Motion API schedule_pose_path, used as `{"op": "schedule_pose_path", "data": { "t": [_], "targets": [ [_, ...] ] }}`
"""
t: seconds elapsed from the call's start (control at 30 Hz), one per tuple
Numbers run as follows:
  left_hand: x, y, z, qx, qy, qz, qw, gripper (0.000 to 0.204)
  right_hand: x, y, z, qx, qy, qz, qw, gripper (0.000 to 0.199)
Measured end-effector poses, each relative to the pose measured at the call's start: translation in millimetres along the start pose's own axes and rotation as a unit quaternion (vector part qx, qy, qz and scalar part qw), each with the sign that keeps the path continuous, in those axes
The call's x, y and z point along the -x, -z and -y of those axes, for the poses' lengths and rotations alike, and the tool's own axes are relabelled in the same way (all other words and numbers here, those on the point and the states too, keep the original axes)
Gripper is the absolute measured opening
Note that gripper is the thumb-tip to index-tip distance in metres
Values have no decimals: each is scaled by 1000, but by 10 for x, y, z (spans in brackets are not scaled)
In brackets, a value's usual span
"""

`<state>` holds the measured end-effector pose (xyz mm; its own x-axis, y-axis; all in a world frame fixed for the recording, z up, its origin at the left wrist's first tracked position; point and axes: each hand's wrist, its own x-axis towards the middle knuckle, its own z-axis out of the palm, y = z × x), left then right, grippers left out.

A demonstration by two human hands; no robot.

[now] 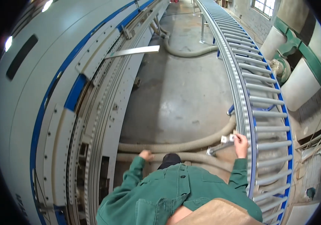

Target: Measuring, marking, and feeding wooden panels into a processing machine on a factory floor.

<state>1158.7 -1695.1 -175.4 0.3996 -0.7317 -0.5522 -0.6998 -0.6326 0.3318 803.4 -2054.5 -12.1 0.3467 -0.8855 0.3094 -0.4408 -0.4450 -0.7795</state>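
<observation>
Between pale machine cabinet [22, 123] at left and roller conveyor [268, 129] at right, open concrete floor [183, 97], crossed below centre by two ribbed hoses [175, 147]. Jutting over the floor at upper left, a white flat bar [138, 50]. Right of lower centre, right hand [241, 144] at a small white fitting [225, 139] beside the conveyor's rail [239, 82], thumb and fingertips close together; cannot tell whether clamped on it. Lower centre, left hand [145, 155], blurred, near the hoses; cannot tell its grip. At upper right, white cylinders [303, 84] banded in green, insides hidden. On the cabinet at lower left, dark lettering [20, 204], steeply skewed.
</observation>
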Motion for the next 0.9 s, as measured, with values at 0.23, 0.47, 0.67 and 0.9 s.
{"op": "schedule_pose_path", "data": {
  "t": [0.23, 0.47, 0.67, 0.9],
  "targets": [
    [-508, 1963, -391, 358, 214, 71, 906, 54, -2713, -1895, 1059, -97, 169, 264, 945, 17],
    [-2398, 5556, -578, 249, -99, -323, 908, 35, -5716, -3281, 1323, -83, 203, 216, 951, 17],
    [-4678, 8014, -1906, 69, -292, -193, 934, 35, -7401, -3484, 554, -29, 86, 140, 986, 18],
    [-8274, 9272, -1859, -92, -276, -127, 948, 44, -9602, -3965, -510, 47, -52, -16, 997, 19]
  ]
}}
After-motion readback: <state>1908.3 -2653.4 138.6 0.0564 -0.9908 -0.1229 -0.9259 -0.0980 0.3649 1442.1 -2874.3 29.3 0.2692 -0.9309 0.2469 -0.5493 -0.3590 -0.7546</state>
